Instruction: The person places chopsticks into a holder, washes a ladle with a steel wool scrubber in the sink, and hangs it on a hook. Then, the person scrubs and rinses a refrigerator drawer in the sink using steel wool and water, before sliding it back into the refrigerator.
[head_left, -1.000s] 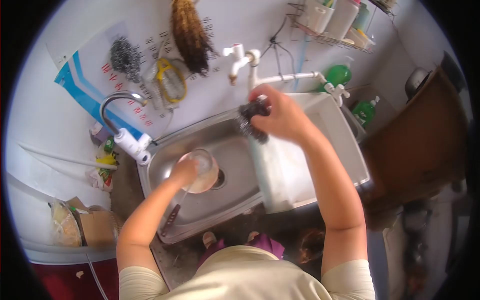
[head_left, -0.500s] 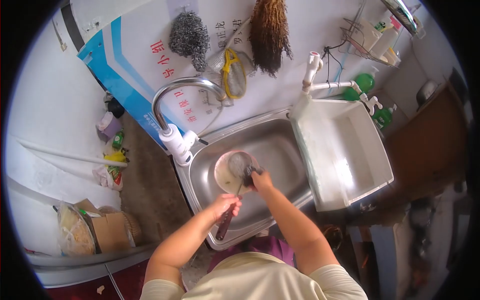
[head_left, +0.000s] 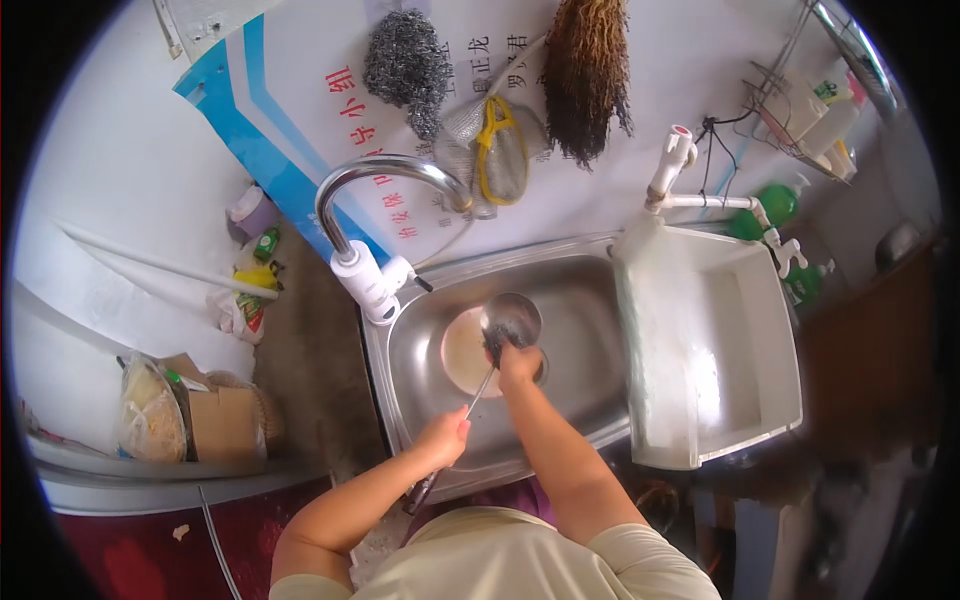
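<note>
My left hand (head_left: 443, 440) is closed round the dark brown handle (head_left: 421, 492) of a metal ladle, whose thin shaft slants up over the sink. The ladle's round head (head_left: 520, 313) hangs above the right rim of a pale bowl (head_left: 459, 357). In my right hand (head_left: 518, 366) is a dark steel wool scrubber (head_left: 496, 343), pressed at the lower edge of the ladle's head. The pale bowl sits on the bottom of the steel sink (head_left: 585, 330), its contents whitish and partly covered by the ladle and my right hand.
A chrome faucet (head_left: 335, 190) arches over the sink's left side. To the right stands a white plastic basin (head_left: 745, 340) under a white tap (head_left: 672, 165). Steel wool (head_left: 408, 70), a yellow-rimmed mesh strainer (head_left: 502, 150) and a brush (head_left: 590, 80) hang on the wall. A cardboard box (head_left: 224, 425) stands left.
The ladle's head has shifted from over the bowl toward its right rim. My left hand and the handle have come lower, nearer my body. The whole view has shifted slightly.
</note>
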